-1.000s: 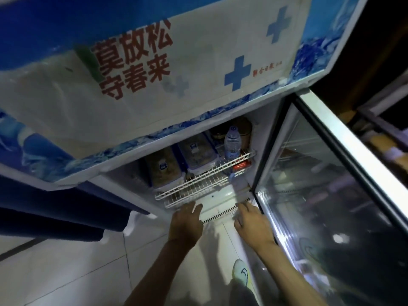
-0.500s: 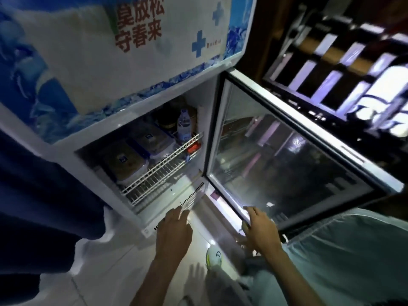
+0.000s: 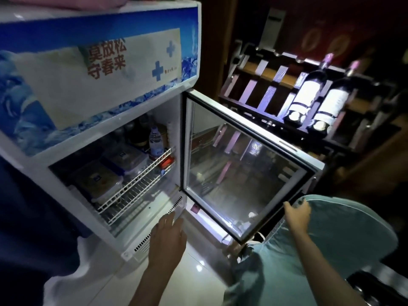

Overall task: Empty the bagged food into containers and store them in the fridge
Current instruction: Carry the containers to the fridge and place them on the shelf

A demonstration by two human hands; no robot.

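Containers, two clear lidded plastic tubs of brownish food (image 3: 103, 183), sit on white wire shelf (image 3: 141, 184). Right hand (image 3: 297, 214) fingers curl on glass fridge door (image 3: 242, 173) edge; left hand (image 3: 169, 237) spread, empty. Storing done; door not yet closed.

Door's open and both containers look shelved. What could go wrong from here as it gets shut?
1. The right hand grips the glass door's free edge; fingers could get pinched when it closes.
2. The left hand rests at the fridge's lower front, possibly in the door's swing path.
3. The front container sits near the wire shelf's edge; a hard slam might shift it.
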